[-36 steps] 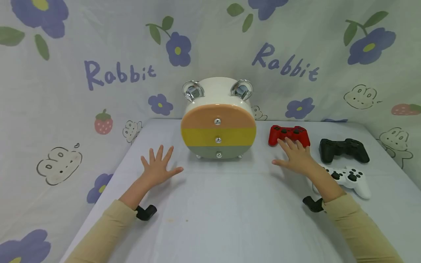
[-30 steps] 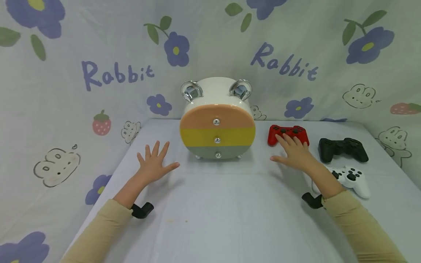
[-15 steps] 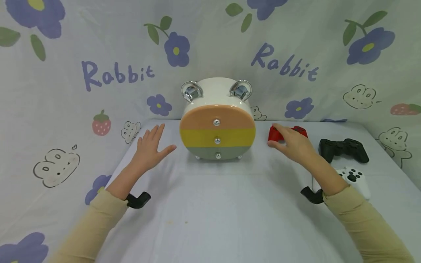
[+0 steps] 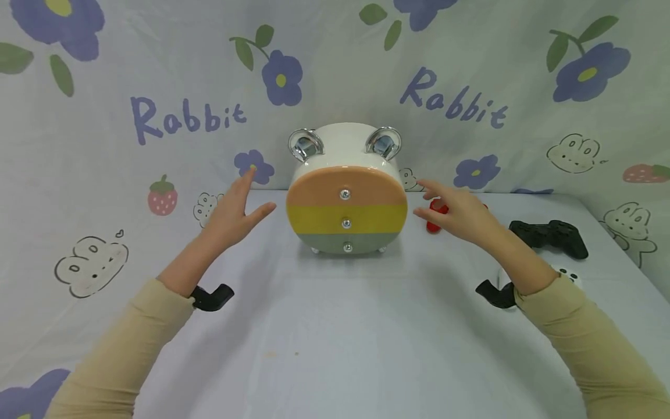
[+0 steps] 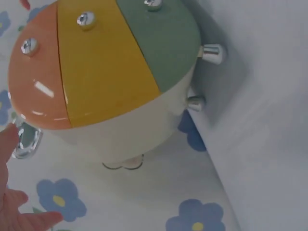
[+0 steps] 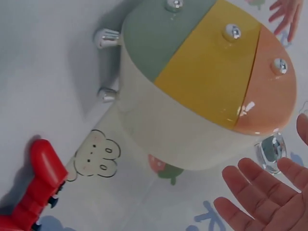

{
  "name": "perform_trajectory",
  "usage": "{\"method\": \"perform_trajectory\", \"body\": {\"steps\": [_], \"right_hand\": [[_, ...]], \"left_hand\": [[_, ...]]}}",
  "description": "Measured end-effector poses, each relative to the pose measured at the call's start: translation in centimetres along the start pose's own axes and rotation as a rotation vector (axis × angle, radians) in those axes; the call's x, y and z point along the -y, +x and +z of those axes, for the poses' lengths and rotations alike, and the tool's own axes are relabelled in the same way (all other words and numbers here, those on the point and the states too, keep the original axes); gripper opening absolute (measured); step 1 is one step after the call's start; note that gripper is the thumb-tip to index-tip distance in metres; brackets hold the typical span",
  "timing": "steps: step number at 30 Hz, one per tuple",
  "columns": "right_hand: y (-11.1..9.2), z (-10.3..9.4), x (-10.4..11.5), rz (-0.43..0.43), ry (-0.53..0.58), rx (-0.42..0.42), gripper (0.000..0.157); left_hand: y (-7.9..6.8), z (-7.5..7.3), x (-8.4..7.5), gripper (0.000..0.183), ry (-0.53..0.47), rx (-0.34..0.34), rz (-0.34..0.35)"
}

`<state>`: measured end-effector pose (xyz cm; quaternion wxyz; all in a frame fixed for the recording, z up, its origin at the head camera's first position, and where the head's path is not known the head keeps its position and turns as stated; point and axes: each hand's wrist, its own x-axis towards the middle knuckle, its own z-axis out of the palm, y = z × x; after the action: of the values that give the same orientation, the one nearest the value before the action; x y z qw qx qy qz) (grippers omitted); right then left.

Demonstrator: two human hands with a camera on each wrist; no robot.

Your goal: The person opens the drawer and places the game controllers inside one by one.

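Note:
A white drawer box (image 4: 345, 218) shaped like an alarm clock stands at the table's back, with orange, yellow and green drawer fronts, each bearing a silver knob. Chrome rings sit on its top corners. To its left, my left hand (image 4: 227, 212) hovers with fingers extended and thumb apart, holding nothing. My right hand (image 4: 460, 214) is raised to its right, fingers loosely extended, also holding nothing. Neither hand touches the box. In the right wrist view, the right hand's fingers (image 6: 257, 187) spread near one chrome ring. A red game controller (image 4: 434, 220) lies partly hidden behind the right hand.
A black game controller (image 4: 555, 237) lies at the right of the white table (image 4: 335, 337). Nearer, a white controller (image 4: 572, 274) is mostly covered by the right forearm. A patterned cloth (image 4: 199, 46) hangs behind the table.
Both hands have risen and moved forward, closing in on the sides of the box. The right hand and forearm now cover more of the red and white controllers. The box has stayed put.

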<state>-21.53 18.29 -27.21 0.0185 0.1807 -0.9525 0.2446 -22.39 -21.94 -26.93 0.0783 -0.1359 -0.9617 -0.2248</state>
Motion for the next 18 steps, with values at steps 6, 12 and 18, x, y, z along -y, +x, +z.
{"method": "perform_trajectory", "body": {"steps": [6,12,18], "right_hand": [[0.6,-0.9,1.2,-0.050,0.049,-0.011,0.061],[0.9,-1.3,2.6,-0.088,0.075,0.017,0.059],[1.5,-1.0,3.6,-0.161,0.095,0.024,0.056]], "left_hand": [[1.2,-1.1,-1.2,0.081,-0.037,0.008,0.001],[2.8,-1.9,-2.4,0.081,-0.062,0.011,0.003],[4.8,-2.8,-3.8,0.079,-0.091,-0.023,0.074]]}}
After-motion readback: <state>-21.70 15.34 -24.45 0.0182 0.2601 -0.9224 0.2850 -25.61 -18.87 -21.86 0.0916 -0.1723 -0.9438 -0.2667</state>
